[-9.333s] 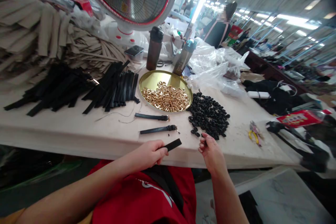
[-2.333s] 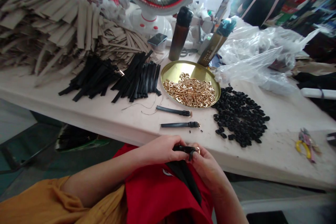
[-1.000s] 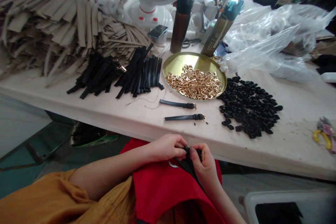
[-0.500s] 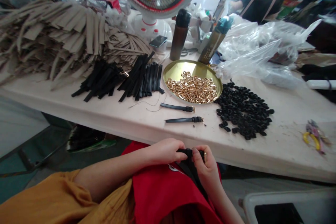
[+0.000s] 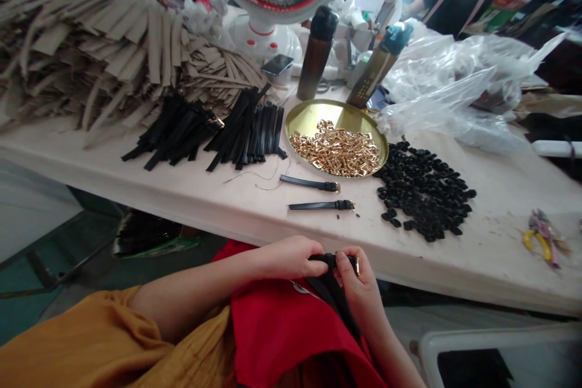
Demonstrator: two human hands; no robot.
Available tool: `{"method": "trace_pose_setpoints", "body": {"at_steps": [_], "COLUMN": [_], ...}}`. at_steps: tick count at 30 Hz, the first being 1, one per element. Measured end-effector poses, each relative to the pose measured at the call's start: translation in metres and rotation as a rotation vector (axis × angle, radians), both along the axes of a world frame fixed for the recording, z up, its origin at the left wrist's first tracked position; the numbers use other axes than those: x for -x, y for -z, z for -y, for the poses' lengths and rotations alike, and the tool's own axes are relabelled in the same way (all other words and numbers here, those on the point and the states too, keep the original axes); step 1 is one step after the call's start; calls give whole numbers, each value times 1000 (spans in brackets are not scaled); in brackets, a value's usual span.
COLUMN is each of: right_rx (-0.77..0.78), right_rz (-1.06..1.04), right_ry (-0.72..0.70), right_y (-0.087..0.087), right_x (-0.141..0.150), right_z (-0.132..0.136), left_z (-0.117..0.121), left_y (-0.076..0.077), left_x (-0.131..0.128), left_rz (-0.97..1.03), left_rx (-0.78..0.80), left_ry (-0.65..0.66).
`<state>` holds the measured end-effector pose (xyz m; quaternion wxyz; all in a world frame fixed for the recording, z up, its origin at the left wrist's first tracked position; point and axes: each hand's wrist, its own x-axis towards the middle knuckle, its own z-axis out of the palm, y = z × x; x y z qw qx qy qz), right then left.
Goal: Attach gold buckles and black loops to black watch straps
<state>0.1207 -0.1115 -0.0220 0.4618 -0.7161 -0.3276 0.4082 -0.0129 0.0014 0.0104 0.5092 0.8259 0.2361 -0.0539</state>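
Between my two hands, above my lap, is a short black strap (image 5: 331,259) with a gold buckle at its right end. My left hand (image 5: 297,256) pinches the strap's left part. Closed around the buckle end is my right hand (image 5: 357,276), its thumb lying on top of the strap. Two similar buckled straps lie on the table in front: a farther strap (image 5: 309,182) and a nearer strap (image 5: 321,205). Behind them a round gold tray (image 5: 313,108) holds a heap of gold buckles (image 5: 339,148). Small black loops (image 5: 427,191) are piled to its right.
Black straps (image 5: 259,133) lie bundled left of the tray, beside a big stack of beige strips (image 5: 91,48). A fan (image 5: 264,42), two bottles and plastic bags (image 5: 459,79) stand behind. Pliers (image 5: 543,239) lie at the right. Another person (image 5: 464,0) is at the back right.
The fingers of my right hand have shifted slightly on the strap, and more of the gold buckle shows. Both hands still hold it. The view has tilted a little.
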Motion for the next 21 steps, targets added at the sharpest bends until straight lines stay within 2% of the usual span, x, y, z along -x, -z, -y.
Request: {"method": "trace_pose_setpoints", "body": {"at_steps": [5, 11, 17, 21], "right_rx": [13, 7, -43, -16], "right_rz": [51, 91, 146, 65], "right_ry": [-50, -133, -276, -225], "right_y": [3, 7, 6, 7], "right_x": [-5, -9, -18, -19], "right_z": [2, 2, 9, 15], "left_z": [-1, -7, -3, -3], "left_y": [7, 2, -2, 1], "left_x": [-3, -2, -9, -11], "left_rz": [-23, -34, -67, -63], "left_rx": [52, 173, 317, 351], "left_ry": [-1, 167, 139, 133]}}
